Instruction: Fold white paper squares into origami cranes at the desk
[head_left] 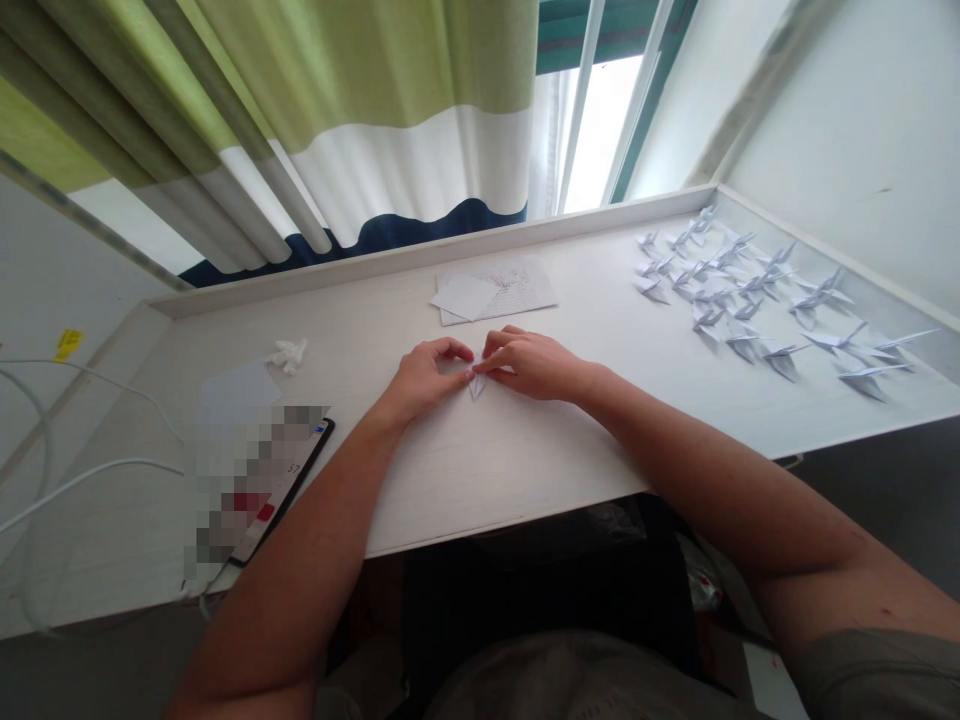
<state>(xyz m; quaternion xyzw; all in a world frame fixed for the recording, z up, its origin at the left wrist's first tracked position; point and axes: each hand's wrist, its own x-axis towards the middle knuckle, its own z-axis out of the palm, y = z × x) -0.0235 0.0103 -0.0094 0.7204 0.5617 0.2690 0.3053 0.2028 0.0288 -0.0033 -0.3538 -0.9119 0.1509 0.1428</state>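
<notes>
Left hand (424,380) and right hand (532,365) pinch a small folded paper (476,387) mid-desk (450,480); paper sheets (495,290) lie just above, folded paper cranes (750,290) upper right, a pixelated device (259,490) lower left.

A short-sleeved shirt (577,685) of dull grey-khaki cloth covers the torso, with a loose right sleeve (877,675). The left arm (300,570), right arm (720,490), left hand (427,380) and right hand (532,365) are bare; a small dark mark (890,636) shows near that sleeve.
</notes>
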